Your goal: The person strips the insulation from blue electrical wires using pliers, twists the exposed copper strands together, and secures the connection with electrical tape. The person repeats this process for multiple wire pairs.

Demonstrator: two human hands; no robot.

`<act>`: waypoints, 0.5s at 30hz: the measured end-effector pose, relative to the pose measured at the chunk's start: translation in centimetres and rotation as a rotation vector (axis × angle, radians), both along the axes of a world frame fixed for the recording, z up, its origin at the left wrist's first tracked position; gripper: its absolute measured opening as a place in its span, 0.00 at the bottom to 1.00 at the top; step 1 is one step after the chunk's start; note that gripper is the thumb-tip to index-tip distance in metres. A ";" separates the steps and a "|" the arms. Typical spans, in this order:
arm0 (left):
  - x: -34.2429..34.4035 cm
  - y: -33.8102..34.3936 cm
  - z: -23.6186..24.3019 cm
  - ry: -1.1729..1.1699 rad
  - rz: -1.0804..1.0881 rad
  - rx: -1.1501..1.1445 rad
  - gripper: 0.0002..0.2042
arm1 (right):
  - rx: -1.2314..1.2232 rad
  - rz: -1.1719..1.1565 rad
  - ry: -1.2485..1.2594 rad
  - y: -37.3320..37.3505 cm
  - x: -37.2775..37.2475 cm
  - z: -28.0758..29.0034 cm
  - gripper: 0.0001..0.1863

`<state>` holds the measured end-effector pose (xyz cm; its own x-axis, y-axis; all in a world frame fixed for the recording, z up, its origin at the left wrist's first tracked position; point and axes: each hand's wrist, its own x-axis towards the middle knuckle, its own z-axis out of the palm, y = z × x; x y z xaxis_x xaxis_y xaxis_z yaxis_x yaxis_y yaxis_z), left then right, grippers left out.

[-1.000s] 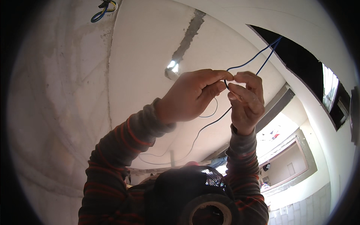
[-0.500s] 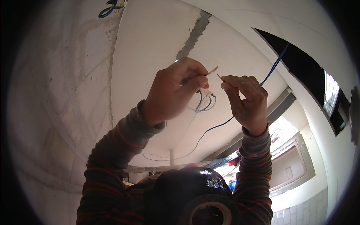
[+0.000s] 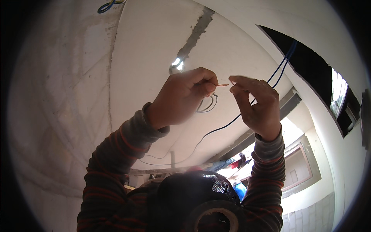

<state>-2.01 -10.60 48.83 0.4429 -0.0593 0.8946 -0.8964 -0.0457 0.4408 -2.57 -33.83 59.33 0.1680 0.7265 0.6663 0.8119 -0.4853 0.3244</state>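
Pinching left hand (image 3: pixel 181 94): at frame centre, thumb and forefinger closed on a wire, whose bare copper tip (image 3: pixel 223 85) sticks out to the right, pointing at the other hand.
Right hand (image 3: pixel 261 102): right of centre, thumb and forefinger bent toward each other with a small space between their ends; a reddish second tip (image 3: pixel 232 82) shows there, too blurred to tell whether it is gripped.
Gap: narrow, the copper tip ending just beside the right fingertips, apparently short of them.
Loops (image 3: pixel 208 107): grey, hanging just below the left hand, their upper part hidden behind it.
Blue wires (image 3: pixel 279 69): two, slanting from the upper right down to the right hand, which covers part of their run.
Long wire (image 3: pixel 220 128): dark, curving from beside the right hand toward the lower centre, growing faint.
Room: pale ceiling (image 3: pixel 147 58) spreads above and left of the hands; the dark beam (image 3: pixel 290 105) passes behind the right wrist.
Opening (image 3: pixel 309 65): sharp-edged, upper right, well apart from the fingers, its inside mostly too dark to read.
Coil (image 3: pixel 104 7): blue, cut off by the top edge at upper left.
Cap (image 3: pixel 181 189): dark, bottom centre, hiding what lies below.
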 end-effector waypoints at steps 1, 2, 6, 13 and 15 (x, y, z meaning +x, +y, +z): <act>0.1 -0.3 -0.1 0.009 -0.022 -0.010 0.06 | 0.026 0.007 0.033 -0.2 -0.1 -0.1 0.11; 0.3 -0.5 -0.1 0.017 -0.022 0.007 0.06 | 0.061 0.018 0.065 -0.4 -0.1 -0.1 0.11; 0.6 -1.6 -0.5 0.063 -0.108 0.028 0.06 | 0.072 0.130 0.089 -1.0 0.4 -0.5 0.07; 1.3 -2.6 -0.9 0.253 -0.457 -0.073 0.07 | 0.081 0.205 0.219 -2.3 2.0 -0.3 0.05; 1.7 -2.8 -1.0 0.304 -0.542 -0.080 0.08 | 0.085 0.234 0.241 -2.4 2.7 -0.3 0.04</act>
<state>-0.27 -13.44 47.81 0.6043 -0.2851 0.7440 -0.6167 0.4238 0.6633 0.17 -36.27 58.99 0.1632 0.7073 0.6878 0.9528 -0.2938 0.0760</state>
